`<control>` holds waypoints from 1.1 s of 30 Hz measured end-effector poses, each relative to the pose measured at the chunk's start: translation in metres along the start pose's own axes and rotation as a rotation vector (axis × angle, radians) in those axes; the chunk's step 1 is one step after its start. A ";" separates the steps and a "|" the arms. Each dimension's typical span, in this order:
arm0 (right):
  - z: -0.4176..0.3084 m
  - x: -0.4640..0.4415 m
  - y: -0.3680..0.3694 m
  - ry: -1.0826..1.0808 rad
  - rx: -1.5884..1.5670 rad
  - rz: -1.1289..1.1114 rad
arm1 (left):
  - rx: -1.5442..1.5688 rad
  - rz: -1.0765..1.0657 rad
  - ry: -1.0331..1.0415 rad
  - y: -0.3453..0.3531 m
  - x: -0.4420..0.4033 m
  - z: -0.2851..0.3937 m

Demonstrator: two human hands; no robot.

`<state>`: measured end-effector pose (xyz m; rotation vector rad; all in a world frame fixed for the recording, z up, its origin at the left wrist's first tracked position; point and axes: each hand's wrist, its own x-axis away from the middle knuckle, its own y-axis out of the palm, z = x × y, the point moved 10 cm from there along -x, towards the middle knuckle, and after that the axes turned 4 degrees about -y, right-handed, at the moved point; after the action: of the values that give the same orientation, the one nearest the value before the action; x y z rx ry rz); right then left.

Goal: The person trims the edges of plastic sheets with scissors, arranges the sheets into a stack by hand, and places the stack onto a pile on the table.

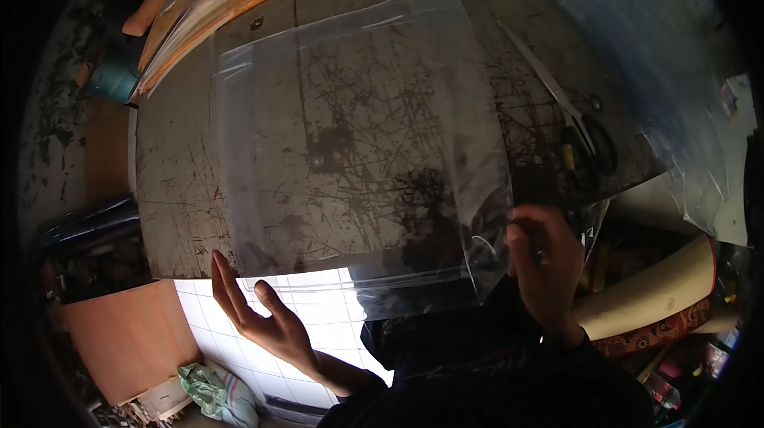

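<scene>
A clear plastic sheet [374, 109] lies across the scratched worktable [179, 181], its near edge hanging over the front. My right hand [549, 257] has its fingers closed on the sheet's near right corner. By the near left corner, my left hand [270, 328] is open with fingers apart, in front of the table's edge; whether it touches the plastic I cannot tell. Large scissors [569, 109] with black handles rest right of the sheet. Beside their handles is a small yellow object [567, 156], too dark to make out.
Bluish clear plastic [637, 54] is heaped at the right and droops over the edge. A wooden board [263, 2] with papers borders the far side, where another person's arm [155, 6] shows. A cream-coloured roll [652, 293] lies below right, a brown panel [131, 340] below left.
</scene>
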<state>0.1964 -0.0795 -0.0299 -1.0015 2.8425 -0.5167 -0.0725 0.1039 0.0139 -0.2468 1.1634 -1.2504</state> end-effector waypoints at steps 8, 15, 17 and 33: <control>-0.022 0.005 -0.020 -0.284 0.443 0.163 | 0.506 0.001 -0.200 -0.009 0.006 -0.002; -0.037 0.008 -0.017 -0.358 0.668 0.218 | 0.638 -0.395 0.296 0.016 0.035 0.117; -0.047 0.009 -0.016 -0.349 0.769 0.230 | 0.622 -0.420 0.314 0.024 0.043 0.124; -0.038 0.015 0.055 -0.236 0.056 -0.367 | 0.759 -0.380 0.256 0.032 0.061 0.125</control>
<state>0.1452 -0.0379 -0.0124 -1.4751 2.4351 -0.4651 0.0370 0.0123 0.0149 0.2820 0.7888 -2.0116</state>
